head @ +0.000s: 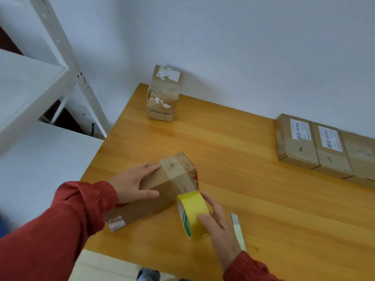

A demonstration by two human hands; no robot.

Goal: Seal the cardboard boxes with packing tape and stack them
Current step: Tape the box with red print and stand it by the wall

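Cardboard box (154, 207): long, brown, lying at 7 o'clock on the table (263, 199), close to its left edge. A clear tape band wraps its middle, shiny tape covers the near end, and there is red print at the far end. Flaps shut; contents not visible.

Left hand (129, 183): fingers straight and together, flat on the top face, thumb spread down onto the near side.

Right hand (219, 222), at the box's 4 o'clock: thumb and fingers curled round the yellow tape roll (194, 209), which touches the box's side. A metal blade (236, 224) lies just beside the wrist.

Stacked boxes (162, 98) stand at 12 o'clock by the wall, labels torn. A row of flat boxes (298, 145) sits at 2 o'clock, touching, labelled. Open wood lies between the groups.

Shelf rack (26, 88) stands off the table's left edge, 10 o'clock.
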